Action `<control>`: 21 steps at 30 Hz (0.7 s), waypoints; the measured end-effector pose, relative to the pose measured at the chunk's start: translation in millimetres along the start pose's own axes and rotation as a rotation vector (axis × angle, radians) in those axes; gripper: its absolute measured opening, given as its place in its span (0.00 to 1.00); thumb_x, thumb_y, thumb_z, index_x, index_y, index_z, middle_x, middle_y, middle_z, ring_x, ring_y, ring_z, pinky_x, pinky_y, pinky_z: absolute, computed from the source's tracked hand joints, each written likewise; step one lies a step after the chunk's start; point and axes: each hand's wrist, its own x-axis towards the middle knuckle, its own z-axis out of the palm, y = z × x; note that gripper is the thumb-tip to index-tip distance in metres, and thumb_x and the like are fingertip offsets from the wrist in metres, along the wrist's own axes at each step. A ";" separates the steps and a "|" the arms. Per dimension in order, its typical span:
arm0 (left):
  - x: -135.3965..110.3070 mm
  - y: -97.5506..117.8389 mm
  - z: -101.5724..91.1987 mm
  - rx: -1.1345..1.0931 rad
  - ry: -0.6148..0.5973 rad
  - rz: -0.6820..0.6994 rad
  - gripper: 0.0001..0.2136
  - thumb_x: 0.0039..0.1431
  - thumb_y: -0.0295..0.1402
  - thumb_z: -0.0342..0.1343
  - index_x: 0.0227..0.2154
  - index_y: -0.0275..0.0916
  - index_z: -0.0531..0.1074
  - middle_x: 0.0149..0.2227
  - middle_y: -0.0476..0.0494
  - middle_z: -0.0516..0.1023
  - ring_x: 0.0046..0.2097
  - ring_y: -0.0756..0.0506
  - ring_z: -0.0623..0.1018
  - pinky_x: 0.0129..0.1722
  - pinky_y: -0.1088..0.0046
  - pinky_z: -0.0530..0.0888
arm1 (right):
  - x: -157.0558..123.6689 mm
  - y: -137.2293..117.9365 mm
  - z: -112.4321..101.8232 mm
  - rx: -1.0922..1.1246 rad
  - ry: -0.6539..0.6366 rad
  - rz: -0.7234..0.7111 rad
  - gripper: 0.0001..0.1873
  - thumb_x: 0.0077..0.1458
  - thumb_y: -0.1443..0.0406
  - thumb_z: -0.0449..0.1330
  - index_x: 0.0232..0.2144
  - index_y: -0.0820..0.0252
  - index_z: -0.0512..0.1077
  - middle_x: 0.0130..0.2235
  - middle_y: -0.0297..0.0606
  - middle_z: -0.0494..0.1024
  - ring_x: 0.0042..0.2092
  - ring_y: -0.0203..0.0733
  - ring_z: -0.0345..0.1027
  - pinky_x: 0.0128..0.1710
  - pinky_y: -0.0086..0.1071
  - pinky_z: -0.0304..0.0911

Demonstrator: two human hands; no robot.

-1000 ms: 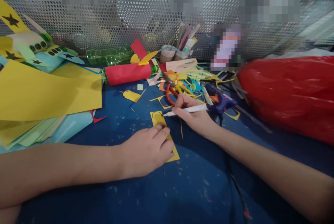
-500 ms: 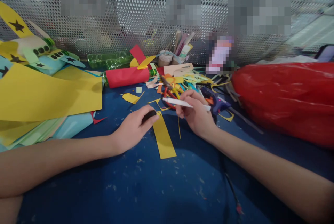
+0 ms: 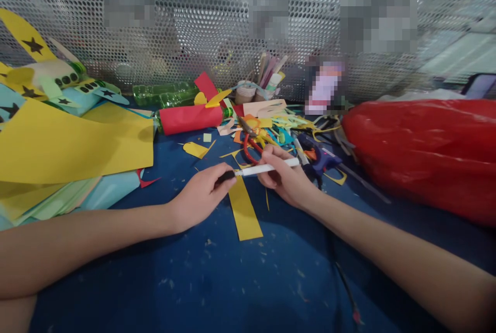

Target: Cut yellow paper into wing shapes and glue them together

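Left hand [image 3: 199, 196] pinches one cap [image 3: 225, 176], right hand [image 3: 284, 175] one marker [image 3: 261, 169]; ends meet, insertion unclear. One yellow strip [image 3: 246, 214] below, well in from far edge of table [image 3: 194, 281], far end partly hidden.

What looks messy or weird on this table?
The loose heap of multicoloured paper scraps beyond the right hand looks untidy: red-handled metal scissors lie among the cut pieces. I see no spill.

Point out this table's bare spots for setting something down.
The widest bare patch of the table lies on the near side of the yellow strip, between left forearm and black cable. Another separates right forearm from red plastic. Crowded: around the scissors, scraps and glue gun.
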 end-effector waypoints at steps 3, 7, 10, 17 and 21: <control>0.0 -0.8 0.8 0.039 0.010 0.030 0.07 0.64 0.34 0.47 0.36 0.38 0.68 0.29 0.51 0.71 0.29 0.50 0.70 0.30 0.73 0.67 | 0.1 0.9 0.4 -0.020 -0.026 0.002 0.18 0.55 0.55 0.61 0.23 0.56 0.60 0.12 0.20 0.57 0.14 0.27 0.42 0.15 0.25 0.37; 0.7 1.6 1.2 0.059 -0.007 0.038 0.08 0.65 0.34 0.46 0.35 0.38 0.69 0.29 0.50 0.71 0.30 0.49 0.71 0.31 0.72 0.69 | 0.1 1.8 -0.9 -0.024 -0.012 -0.016 0.18 0.52 0.57 0.64 0.23 0.56 0.59 0.12 0.20 0.59 0.14 0.27 0.45 0.15 0.24 0.39; 0.7 3.5 1.1 0.054 -0.030 0.026 0.08 0.64 0.34 0.46 0.35 0.38 0.68 0.29 0.50 0.71 0.31 0.49 0.72 0.32 0.71 0.70 | -0.6 -0.1 -2.3 -0.041 -0.016 -0.009 0.16 0.53 0.54 0.62 0.24 0.57 0.65 0.14 0.25 0.66 0.15 0.28 0.53 0.14 0.24 0.45; -1.8 -0.1 4.1 -0.149 0.011 -0.002 0.09 0.59 0.27 0.48 0.43 0.40 0.60 0.43 0.44 0.73 0.43 0.47 0.77 0.43 0.67 0.75 | -1.3 -1.1 -6.1 -0.020 -0.165 0.069 0.19 0.57 0.53 0.52 0.36 0.61 0.75 0.26 0.39 0.79 0.23 0.37 0.70 0.20 0.28 0.62; -2.3 -2.6 5.5 -0.203 0.024 -0.006 0.13 0.57 0.24 0.48 0.44 0.41 0.57 0.44 0.43 0.73 0.43 0.47 0.78 0.45 0.65 0.76 | -4.5 2.2 -5.5 -0.152 -0.209 0.007 0.19 0.61 0.52 0.50 0.38 0.60 0.73 0.22 0.35 0.76 0.19 0.34 0.65 0.18 0.27 0.61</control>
